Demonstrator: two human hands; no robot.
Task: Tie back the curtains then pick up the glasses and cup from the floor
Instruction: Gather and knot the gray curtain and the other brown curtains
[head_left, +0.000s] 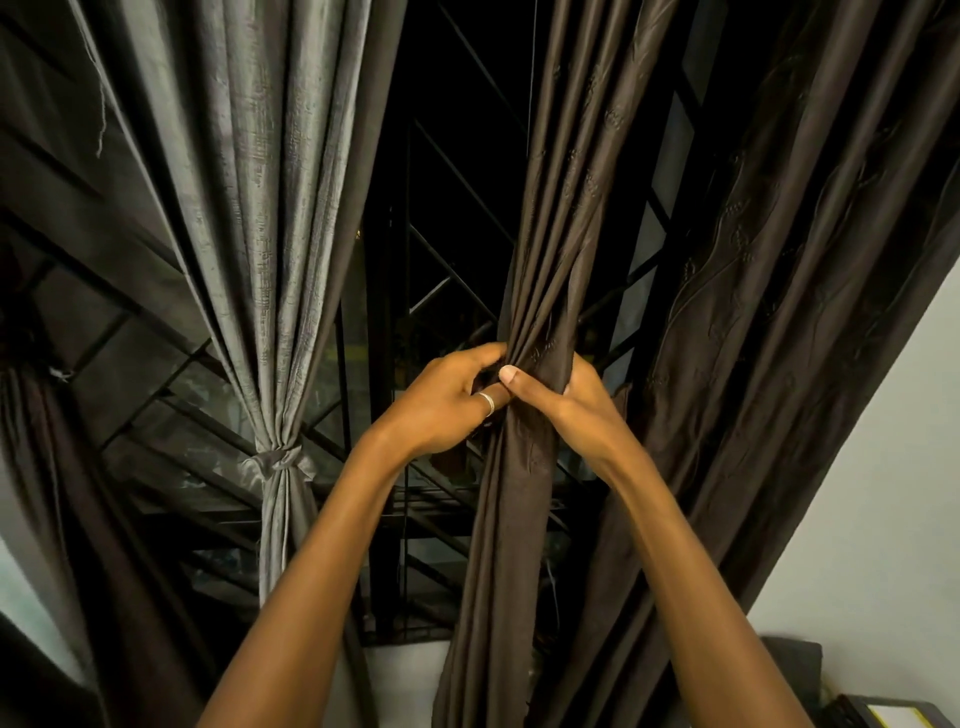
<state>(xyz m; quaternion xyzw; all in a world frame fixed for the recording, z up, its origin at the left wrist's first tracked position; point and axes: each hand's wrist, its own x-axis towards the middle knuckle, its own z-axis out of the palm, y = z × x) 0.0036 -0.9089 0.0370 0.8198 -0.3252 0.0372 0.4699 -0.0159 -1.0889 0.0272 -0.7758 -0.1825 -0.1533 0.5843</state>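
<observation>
Two bare forearms are seen rising from the lower edge and meeting at mid-height. At the lower right corner, a dark flat object with a pale, yellow-edged top (883, 714) is partly cut off by the frame.

A gathered, dark brown fabric curtain with faint embroidery (540, 249) is clasped by both hands at one level, where its folds are squeezed into a narrow bunch. The left hand (447, 402) is closed on the bunch from the left, its fingers curled into the folds and a silver ring (487, 402) worn on one of them. The right hand (571, 402) is wrapped round the bunch from the right, with its thumb (511, 379) laid across the front, touching the ringed finger. The rest of its fingers are hidden behind the cloth. Below the hands the brown curtain hangs straight down; above, it fans out.

Just to the right, a second dark brown embroidered drape (753, 312) is hung loose against a white wall (883, 467).

To the left, well apart from the hands, a grey textured curtain (260, 208) is seen already cinched at its waist by a knotted grey tie band (278, 465). At the far left edge, another dark drape (31, 441) is gathered.

Behind the curtains, a black metal window grille with diagonal bars (447, 286) is set before dark glass.
</observation>
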